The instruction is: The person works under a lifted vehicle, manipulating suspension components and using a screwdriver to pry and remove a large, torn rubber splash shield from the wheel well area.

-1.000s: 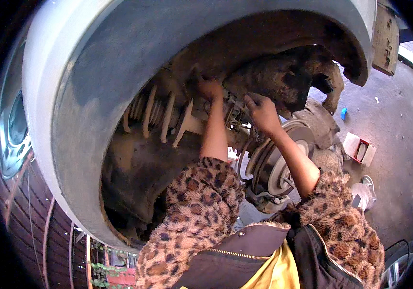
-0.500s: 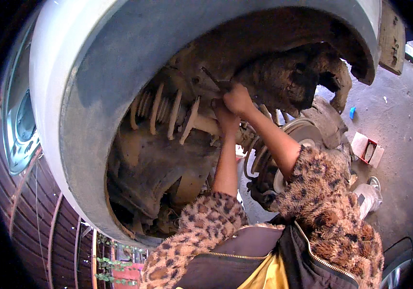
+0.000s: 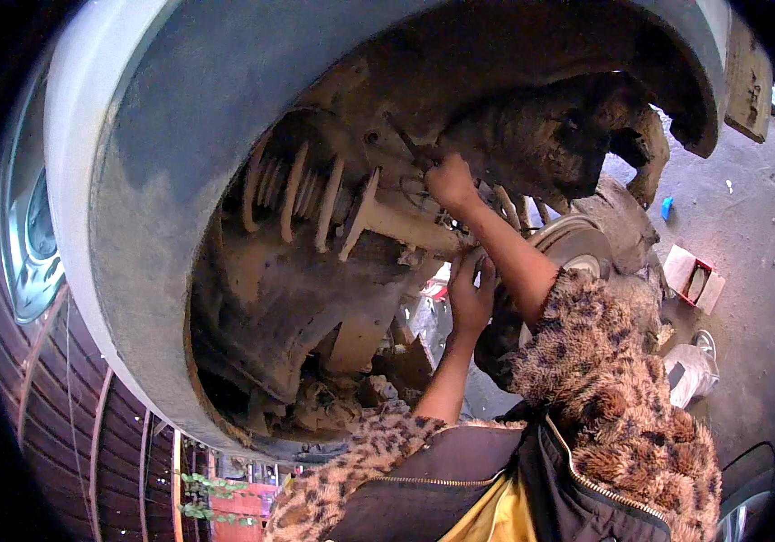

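While both arms reach up into the wheel arch (image 3: 135,208) of a raised car, the right hand (image 3: 450,180) is closed in a fist around the shaft of a thin dark tool (image 3: 406,140), which slants up and to the left from the knuckles toward the dirty metal above. Its tip sits against the underside of the arch, though how it engages there is too small to tell. Below it, the left hand (image 3: 471,294) is raised with the fingers half curled, pressed to the end of a pale, mud-caked suspension arm (image 3: 406,221); whether it grips anything I cannot tell. Just left of the hands stands a coil spring (image 3: 302,194), tan with dried dirt and tilted slightly. To the right of the forearms the brake disc (image 3: 573,248) shows bare grey metal. Both sleeves are spotted fur. On the concrete floor (image 3: 749,217) beyond lies an open small red and white box (image 3: 695,278).
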`<state>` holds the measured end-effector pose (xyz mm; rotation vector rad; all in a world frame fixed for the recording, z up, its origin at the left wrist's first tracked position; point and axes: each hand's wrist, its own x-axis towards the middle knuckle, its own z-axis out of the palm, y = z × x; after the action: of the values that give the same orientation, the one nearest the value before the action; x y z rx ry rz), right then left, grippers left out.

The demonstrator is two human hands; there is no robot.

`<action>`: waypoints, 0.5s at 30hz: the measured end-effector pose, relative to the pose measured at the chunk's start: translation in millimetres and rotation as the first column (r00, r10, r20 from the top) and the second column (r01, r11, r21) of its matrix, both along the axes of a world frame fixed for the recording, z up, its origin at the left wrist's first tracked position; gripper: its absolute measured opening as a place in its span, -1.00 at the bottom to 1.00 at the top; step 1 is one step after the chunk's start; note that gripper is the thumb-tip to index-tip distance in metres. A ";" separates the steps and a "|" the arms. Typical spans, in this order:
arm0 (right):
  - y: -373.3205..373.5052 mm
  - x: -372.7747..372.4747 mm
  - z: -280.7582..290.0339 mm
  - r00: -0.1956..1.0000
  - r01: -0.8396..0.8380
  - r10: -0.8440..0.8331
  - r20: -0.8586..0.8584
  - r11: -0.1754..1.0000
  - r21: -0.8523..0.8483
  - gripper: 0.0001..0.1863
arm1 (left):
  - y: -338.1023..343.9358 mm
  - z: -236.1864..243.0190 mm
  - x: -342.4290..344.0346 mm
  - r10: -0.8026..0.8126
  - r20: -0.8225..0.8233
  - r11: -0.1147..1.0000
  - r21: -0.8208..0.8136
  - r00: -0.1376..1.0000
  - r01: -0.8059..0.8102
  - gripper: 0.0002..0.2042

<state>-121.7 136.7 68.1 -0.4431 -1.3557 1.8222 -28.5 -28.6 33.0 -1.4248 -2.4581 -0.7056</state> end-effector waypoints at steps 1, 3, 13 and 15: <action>0.4 -10.3 -4.7 1.000 0.023 -0.023 0.000 0.999 -0.029 -0.66 | 2.2 1.0 1.5 -0.025 -0.021 1.000 0.005 0.999 0.025 -0.74; -1.7 -18.7 -5.5 0.999 0.054 -0.054 0.000 0.996 -0.075 -0.64 | 4.5 1.7 4.7 -0.016 -0.013 1.000 0.025 1.000 0.016 -0.74; 0.2 -13.7 -5.9 0.996 0.082 -0.080 0.047 0.995 -0.052 -0.66 | 6.1 -1.3 6.2 0.013 0.022 0.997 0.076 1.000 -0.014 -0.74; -7.1 -10.9 -1.6 0.997 0.064 -0.060 0.048 0.996 -0.066 -0.65 | 0.2 -4.3 3.7 0.031 0.024 0.996 0.082 0.999 -0.033 -0.75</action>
<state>-132.6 129.7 66.4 -0.5604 -1.2997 1.8211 -24.8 -28.5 28.7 -1.3514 -2.4331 -0.8104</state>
